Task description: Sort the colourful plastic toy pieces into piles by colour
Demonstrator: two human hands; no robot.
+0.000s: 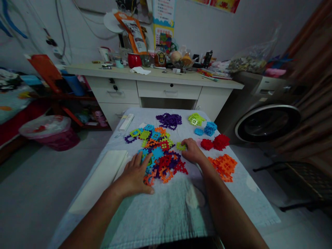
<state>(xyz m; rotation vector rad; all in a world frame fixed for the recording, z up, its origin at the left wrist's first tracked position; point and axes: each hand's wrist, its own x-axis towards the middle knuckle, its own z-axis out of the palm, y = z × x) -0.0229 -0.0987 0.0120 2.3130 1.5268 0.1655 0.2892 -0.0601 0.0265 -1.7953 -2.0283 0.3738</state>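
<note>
A mixed heap of plastic interlocking pieces [157,152] in blue, green, red, orange and purple lies mid-table. My left hand [136,174] rests at its near left edge with fingers spread, touching the pieces. On the right side of the heap, my right hand [191,150] pinches a lime-green interlocking piece [181,146]. Single-colour groups lie around: a purple pile [169,120] at the back, a green pile [196,119], a blue stack [210,128], a red stack [221,142] and an orange pile [223,167] along the right.
A cloth [160,214] covers the table. A white slab-like object [100,180] and a narrow white box [127,122] lie along its left side. Beyond stands a cluttered white desk [171,90], with a washing machine [264,107] to the right and a pink bin [52,133] at left.
</note>
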